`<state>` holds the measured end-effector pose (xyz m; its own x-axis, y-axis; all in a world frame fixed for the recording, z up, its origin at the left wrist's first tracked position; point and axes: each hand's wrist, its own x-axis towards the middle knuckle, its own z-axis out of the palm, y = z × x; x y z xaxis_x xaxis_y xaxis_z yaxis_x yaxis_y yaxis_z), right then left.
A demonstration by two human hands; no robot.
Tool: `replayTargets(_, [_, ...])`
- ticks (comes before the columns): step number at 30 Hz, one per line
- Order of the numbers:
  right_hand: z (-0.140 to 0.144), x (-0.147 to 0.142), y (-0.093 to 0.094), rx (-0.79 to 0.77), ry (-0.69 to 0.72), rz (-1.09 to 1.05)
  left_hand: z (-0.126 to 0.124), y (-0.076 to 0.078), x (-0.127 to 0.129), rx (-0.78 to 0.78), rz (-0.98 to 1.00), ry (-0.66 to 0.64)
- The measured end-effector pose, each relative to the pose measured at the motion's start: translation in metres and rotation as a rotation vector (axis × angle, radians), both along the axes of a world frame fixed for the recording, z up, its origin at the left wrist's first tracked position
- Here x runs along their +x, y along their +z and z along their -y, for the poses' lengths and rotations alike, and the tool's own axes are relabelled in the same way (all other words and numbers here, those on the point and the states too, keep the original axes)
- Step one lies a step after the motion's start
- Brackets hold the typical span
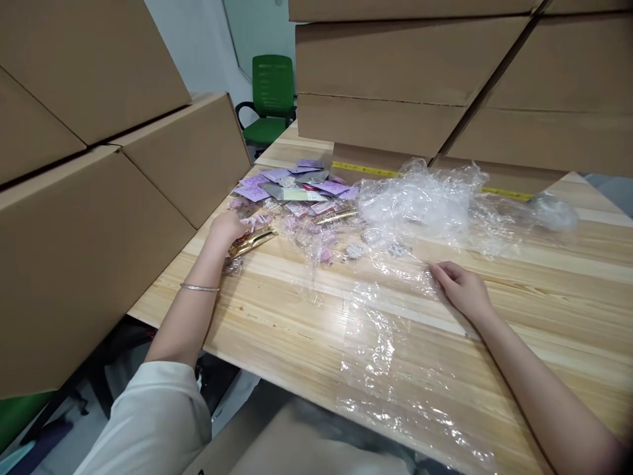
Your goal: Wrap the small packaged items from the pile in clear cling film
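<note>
- Left hand (pixel 228 229): reached out to the near edge of the sachet pile (pixel 297 188), fingers curled down over a gold sachet (pixel 252 241). The fingertips are hidden beneath the hand, so whether it is truly gripped or only pressed down cannot be told.
- Right hand (pixel 462 287): laid flat, fingers loosely extended, fingertips resting on the clear plastic sheet (pixel 395 343). It pins the film rather than clasping it.
- Location of items: the gold sachet lies on the wooden table (pixel 544 264) at the pile's near-left corner; the sheet is spread from the table's near edge up to the crumpled plastic wrap (pixel 425 201).
- Surroundings: cardboard boxes (pixel 99 198) crowd the left arm; a yellow tape measure (pixel 366 169) runs behind the pile.
- Judgement on method: pinch the sachet by its end rather than its slippery face, and lift it clear of the neighbouring loose packets.
- Judgement: steady downward pressure on the film seems advisable, as it looks light and ready to shift.
</note>
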<state>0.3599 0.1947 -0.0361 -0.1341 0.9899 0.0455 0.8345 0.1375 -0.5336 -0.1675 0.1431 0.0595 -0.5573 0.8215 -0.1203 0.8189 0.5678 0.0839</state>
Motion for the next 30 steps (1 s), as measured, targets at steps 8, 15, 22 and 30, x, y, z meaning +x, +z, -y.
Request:
replayTargets(8, [0.001,-0.001,0.002,0.027,0.016,-0.010,-0.015,-0.020,0.002,-0.077,-0.050,-0.046])
replayTargets(15, [0.003,-0.003,0.002,0.032,0.012,-0.077,-0.002,-0.015,0.022,-0.008,-0.108,-0.090])
replayTargets(22, [0.001,-0.010,0.005,0.088,0.001,-0.117,0.045,0.041,0.099,0.343,-0.245,-0.298])
replayTargets(30, [0.001,-0.025,0.005,0.144,-0.078,-0.117,0.068,0.003,0.270,-0.008,0.415,-1.324])
